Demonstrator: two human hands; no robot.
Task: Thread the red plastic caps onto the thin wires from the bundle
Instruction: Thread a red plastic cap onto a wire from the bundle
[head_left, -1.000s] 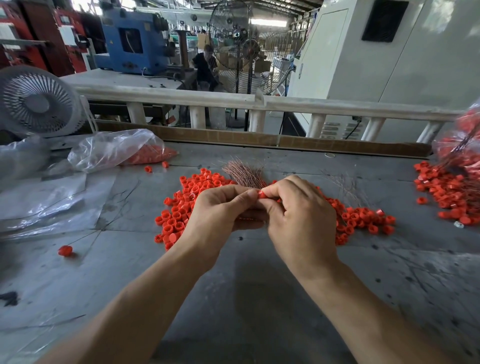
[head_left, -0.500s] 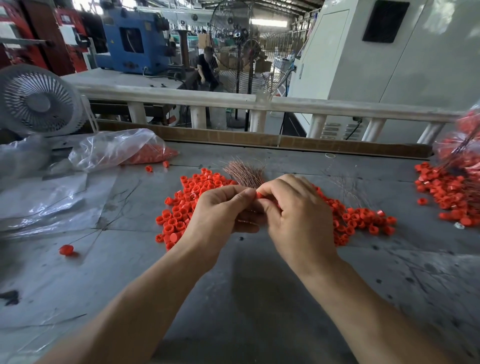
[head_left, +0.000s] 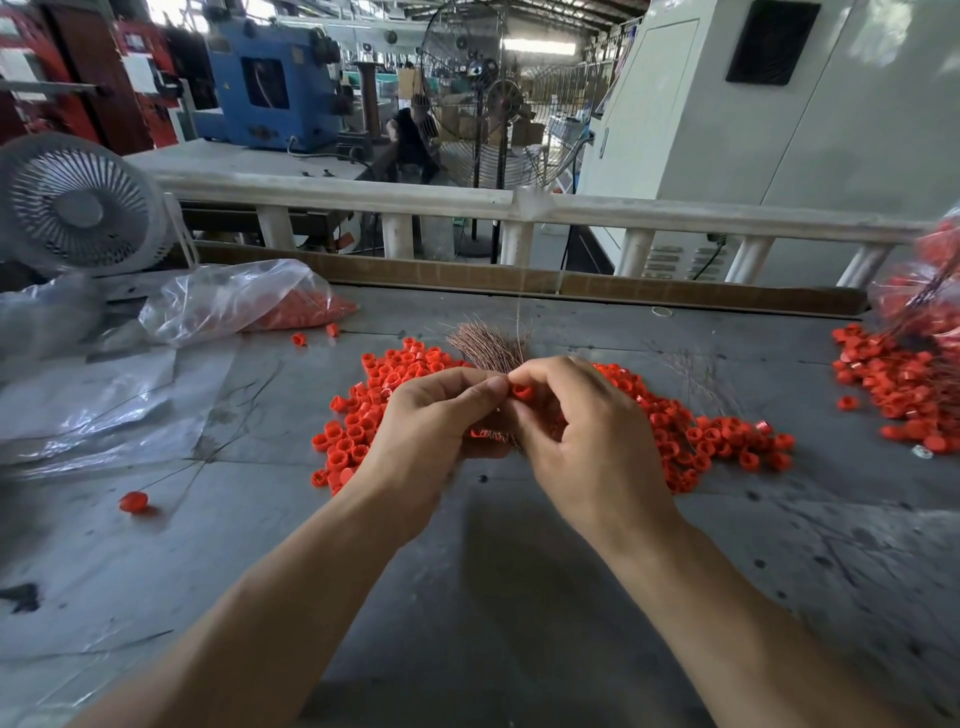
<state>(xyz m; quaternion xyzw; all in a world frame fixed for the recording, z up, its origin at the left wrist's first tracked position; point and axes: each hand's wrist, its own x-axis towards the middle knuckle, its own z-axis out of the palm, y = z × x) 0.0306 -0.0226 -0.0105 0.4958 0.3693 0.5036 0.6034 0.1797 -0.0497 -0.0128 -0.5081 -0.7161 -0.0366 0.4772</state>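
Left hand (head_left: 441, 421) grips wire bundle (head_left: 488, 345); right hand (head_left: 587, 436) pinches one red cap (head_left: 521, 391) at wire tip. Threaded caps (head_left: 904, 379) heaped far right. Loose caps (head_left: 374, 410) beneath both hands: most work left.

Left hand (head_left: 431, 421) grips the wire bundle (head_left: 488, 347), right hand (head_left: 582, 431) pinches a red cap (head_left: 521, 391) right against it, loose caps (head_left: 363, 415) piled underneath.

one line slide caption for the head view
Left hand grips a wire bundle while right hand pinches a red cap.
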